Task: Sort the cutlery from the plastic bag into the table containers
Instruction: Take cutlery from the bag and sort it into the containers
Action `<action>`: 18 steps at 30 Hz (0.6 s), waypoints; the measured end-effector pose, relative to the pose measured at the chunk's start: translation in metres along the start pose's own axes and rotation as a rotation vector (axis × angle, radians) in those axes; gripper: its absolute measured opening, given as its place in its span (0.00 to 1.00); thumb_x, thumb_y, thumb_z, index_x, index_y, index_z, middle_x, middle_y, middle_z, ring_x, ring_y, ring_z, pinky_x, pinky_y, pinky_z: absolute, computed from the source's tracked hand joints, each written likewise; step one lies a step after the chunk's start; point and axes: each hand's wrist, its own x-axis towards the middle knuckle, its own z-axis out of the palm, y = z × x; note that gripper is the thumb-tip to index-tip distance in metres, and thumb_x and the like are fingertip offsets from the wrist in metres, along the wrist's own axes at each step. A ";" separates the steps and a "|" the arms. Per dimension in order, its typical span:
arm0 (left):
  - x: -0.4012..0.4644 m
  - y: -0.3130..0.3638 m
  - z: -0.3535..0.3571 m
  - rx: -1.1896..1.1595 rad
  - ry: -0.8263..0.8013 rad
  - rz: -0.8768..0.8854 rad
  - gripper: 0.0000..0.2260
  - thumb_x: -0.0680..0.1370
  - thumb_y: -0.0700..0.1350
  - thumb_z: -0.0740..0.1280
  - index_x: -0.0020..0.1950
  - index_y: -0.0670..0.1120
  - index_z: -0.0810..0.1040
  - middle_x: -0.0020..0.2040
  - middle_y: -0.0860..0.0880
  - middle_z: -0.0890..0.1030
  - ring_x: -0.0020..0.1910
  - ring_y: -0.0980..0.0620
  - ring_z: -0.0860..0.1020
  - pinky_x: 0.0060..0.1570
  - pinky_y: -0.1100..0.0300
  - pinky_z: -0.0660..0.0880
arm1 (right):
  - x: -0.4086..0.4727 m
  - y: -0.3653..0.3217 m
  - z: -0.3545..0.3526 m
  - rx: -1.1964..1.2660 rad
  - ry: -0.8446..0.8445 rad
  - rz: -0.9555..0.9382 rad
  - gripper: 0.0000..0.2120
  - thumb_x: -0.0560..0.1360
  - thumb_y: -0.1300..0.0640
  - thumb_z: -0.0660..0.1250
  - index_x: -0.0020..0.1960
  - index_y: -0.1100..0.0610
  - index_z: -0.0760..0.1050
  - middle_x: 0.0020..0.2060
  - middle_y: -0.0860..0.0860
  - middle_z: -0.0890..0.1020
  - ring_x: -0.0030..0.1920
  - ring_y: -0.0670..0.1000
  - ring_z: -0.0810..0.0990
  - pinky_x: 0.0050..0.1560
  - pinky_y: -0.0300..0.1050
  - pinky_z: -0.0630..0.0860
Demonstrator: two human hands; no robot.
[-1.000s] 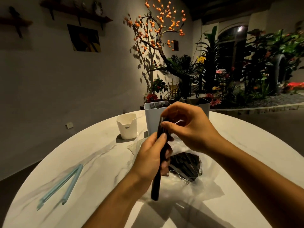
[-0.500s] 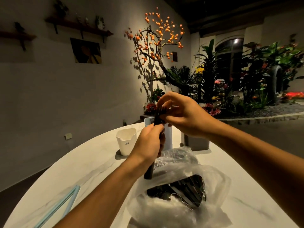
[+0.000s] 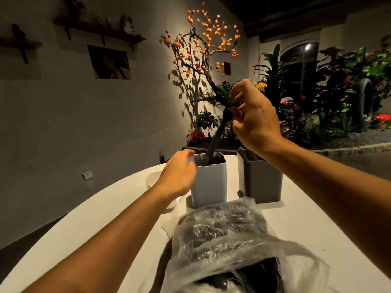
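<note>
Right hand (image 3: 257,118), raised above the far part of the table (image 3: 317,218) in the head view, pinches the top ends of a bundle of dark cutlery (image 3: 220,132) between thumb and curled fingers. The bundle slants down, and its lower ends are already inside the light container (image 3: 209,182), which stands near the table's far edge and already holds similar dark pieces. Left hand (image 3: 179,176) rests against that container's left side; its fingers reach toward the rim, but whether they grip it or only touch it I cannot tell. Just to the right stands 1 grey container (image 3: 261,182), also with dark pieces in it. The plastic bag (image 3: 222,240) lies nearer the person, crumpled, its mouth at the near edge showing more dark cutlery (image 3: 249,278) inside.

Judging from this, the step in hand is dropping 1 sorted bundle into its container. The next move calls for letting the pinch go so the pieces slide in, then returning to the bag, which looks far from empty.
</note>
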 end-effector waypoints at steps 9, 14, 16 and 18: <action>0.034 -0.040 0.039 0.312 -0.126 -0.003 0.17 0.81 0.38 0.58 0.70 0.47 0.67 0.70 0.46 0.70 0.67 0.45 0.71 0.63 0.51 0.71 | 0.006 0.046 0.089 -0.099 -0.229 -0.029 0.19 0.72 0.66 0.71 0.58 0.53 0.70 0.55 0.52 0.76 0.51 0.55 0.78 0.48 0.54 0.81; 0.036 -0.048 0.046 0.254 -0.036 -0.009 0.17 0.81 0.39 0.59 0.69 0.51 0.68 0.68 0.49 0.73 0.62 0.46 0.74 0.61 0.51 0.74 | -0.011 0.068 0.116 -0.242 -0.707 0.034 0.16 0.77 0.65 0.67 0.63 0.53 0.77 0.57 0.55 0.80 0.57 0.57 0.79 0.56 0.54 0.78; 0.036 -0.047 0.044 0.216 -0.025 -0.018 0.16 0.81 0.37 0.58 0.67 0.51 0.69 0.66 0.48 0.74 0.59 0.46 0.75 0.59 0.49 0.76 | -0.016 0.072 0.113 -0.223 -0.737 0.105 0.23 0.76 0.65 0.68 0.69 0.53 0.72 0.62 0.55 0.78 0.61 0.57 0.77 0.61 0.55 0.76; 0.032 -0.043 0.039 0.201 -0.028 -0.025 0.17 0.81 0.36 0.58 0.67 0.50 0.69 0.66 0.48 0.75 0.59 0.45 0.75 0.58 0.50 0.76 | -0.018 0.075 0.105 -0.195 -0.663 0.144 0.28 0.74 0.65 0.71 0.71 0.53 0.70 0.63 0.54 0.77 0.62 0.57 0.77 0.63 0.56 0.75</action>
